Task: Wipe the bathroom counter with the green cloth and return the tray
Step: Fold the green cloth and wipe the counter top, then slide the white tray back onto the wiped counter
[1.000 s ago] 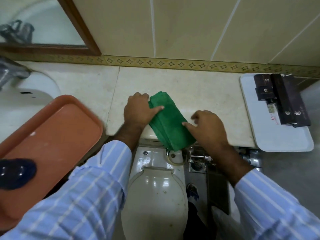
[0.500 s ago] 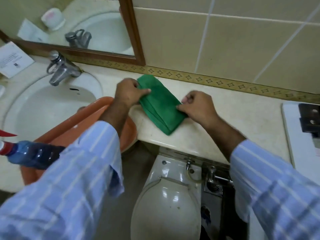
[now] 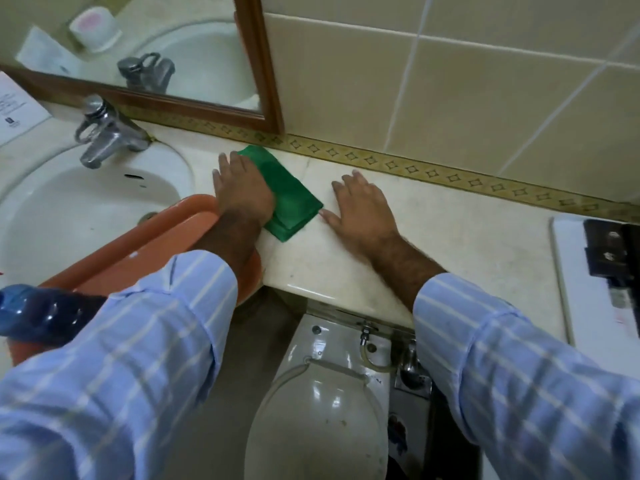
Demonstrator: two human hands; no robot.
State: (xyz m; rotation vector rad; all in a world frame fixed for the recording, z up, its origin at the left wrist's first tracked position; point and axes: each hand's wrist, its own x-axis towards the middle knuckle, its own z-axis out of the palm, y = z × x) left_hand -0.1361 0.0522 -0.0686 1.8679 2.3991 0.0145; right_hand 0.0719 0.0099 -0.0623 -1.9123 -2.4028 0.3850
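A folded green cloth [image 3: 292, 199] lies on the beige marble counter [image 3: 467, 244], close to the patterned wall border. My left hand [image 3: 240, 188] presses flat on the cloth's left half, fingers spread toward the wall. My right hand [image 3: 360, 209] rests flat on the bare counter just right of the cloth, its thumb tip at the cloth's corner, holding nothing. An orange tray [image 3: 145, 251] sits tilted over the sink's right edge, under my left forearm, its far part hidden by my sleeve.
A white sink [image 3: 69, 209] with a chrome tap [image 3: 104, 133] is at the left. A blue bottle [image 3: 38, 313] lies at the tray's near end. A white tray with dark boxes [image 3: 609, 251] sits at the right. A toilet [image 3: 322, 410] stands below the counter edge.
The cloth has slid left and toward the wall under my left hand. My right hand has let go of it and now lies flat on the counter. The view has shifted left.
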